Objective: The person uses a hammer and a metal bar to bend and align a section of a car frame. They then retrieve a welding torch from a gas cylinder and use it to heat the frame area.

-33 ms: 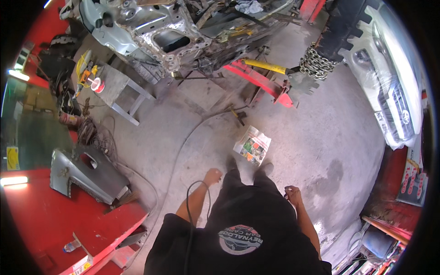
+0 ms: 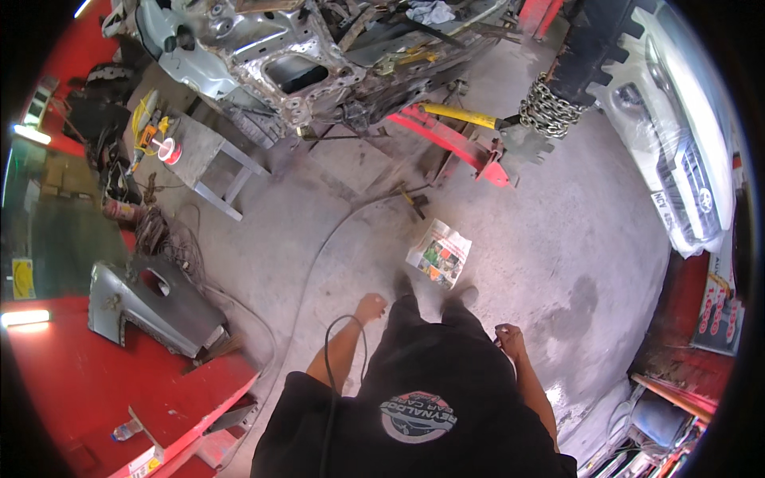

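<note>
My left hand (image 2: 370, 307) hangs at my left side, its fingers curled in and nothing showing in it. My right hand (image 2: 511, 339) hangs beside my right thigh with bent fingers; a small dark spot shows at the fingertips, too small to name. Neither hand touches anything around it. In front of my shoes a printed newspaper sheet (image 2: 440, 253) lies on the concrete floor. A hammer-like tool (image 2: 415, 204) rests just beyond it. A thin dark cable (image 2: 328, 358) loops past my left forearm and over my shirt.
A stripped car body (image 2: 295, 76) fills the far side. A small metal bench (image 2: 209, 151) with an orange power tool (image 2: 148, 135) stands far left. A grey fender (image 2: 159, 307) lies nearer left. A red frame arm (image 2: 450, 135), chain (image 2: 550, 107) and plastic-wrapped car front (image 2: 677, 159) are right. A hose (image 2: 315, 259) crosses the floor.
</note>
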The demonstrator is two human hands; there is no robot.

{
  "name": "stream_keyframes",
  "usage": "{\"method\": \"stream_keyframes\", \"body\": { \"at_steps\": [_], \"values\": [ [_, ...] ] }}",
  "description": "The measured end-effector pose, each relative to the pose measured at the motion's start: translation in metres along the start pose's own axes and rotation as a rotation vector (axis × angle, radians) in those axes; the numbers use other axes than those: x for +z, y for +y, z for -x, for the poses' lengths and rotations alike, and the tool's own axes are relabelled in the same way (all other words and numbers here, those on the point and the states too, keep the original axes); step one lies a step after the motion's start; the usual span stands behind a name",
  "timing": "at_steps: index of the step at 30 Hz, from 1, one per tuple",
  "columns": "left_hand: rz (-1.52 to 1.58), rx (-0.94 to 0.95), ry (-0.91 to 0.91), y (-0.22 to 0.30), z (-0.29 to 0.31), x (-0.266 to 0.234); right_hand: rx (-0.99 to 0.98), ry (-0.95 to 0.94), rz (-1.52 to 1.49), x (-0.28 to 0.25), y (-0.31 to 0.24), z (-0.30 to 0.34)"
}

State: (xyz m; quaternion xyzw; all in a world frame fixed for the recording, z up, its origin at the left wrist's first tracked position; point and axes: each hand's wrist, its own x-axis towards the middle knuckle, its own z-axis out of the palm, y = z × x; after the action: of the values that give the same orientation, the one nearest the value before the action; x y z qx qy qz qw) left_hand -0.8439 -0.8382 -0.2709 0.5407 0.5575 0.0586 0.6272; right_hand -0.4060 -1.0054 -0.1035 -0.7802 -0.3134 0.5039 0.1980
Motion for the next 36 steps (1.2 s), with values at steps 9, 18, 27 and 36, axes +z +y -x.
{"method": "stream_keyframes", "body": {
  "at_steps": [9, 18, 27, 36],
  "values": [
    [0.037, -0.138, -0.062, 0.064, -0.009, -0.019, 0.017, 0.078, -0.064, 0.0, 0.044, -0.001],
    [-0.262, 0.147, -0.118, 0.062, -0.015, 0.002, 0.027, 0.104, -0.138, -0.015, 0.077, 0.025],
    [-0.128, -0.097, -0.108, 0.147, 0.027, 0.114, 0.105, 0.207, -0.116, -0.064, 0.179, 0.065],
    [-0.184, -0.114, -0.127, 0.152, 0.051, 0.175, 0.121, 0.23, -0.159, -0.092, 0.252, 0.078]
  ]
}}
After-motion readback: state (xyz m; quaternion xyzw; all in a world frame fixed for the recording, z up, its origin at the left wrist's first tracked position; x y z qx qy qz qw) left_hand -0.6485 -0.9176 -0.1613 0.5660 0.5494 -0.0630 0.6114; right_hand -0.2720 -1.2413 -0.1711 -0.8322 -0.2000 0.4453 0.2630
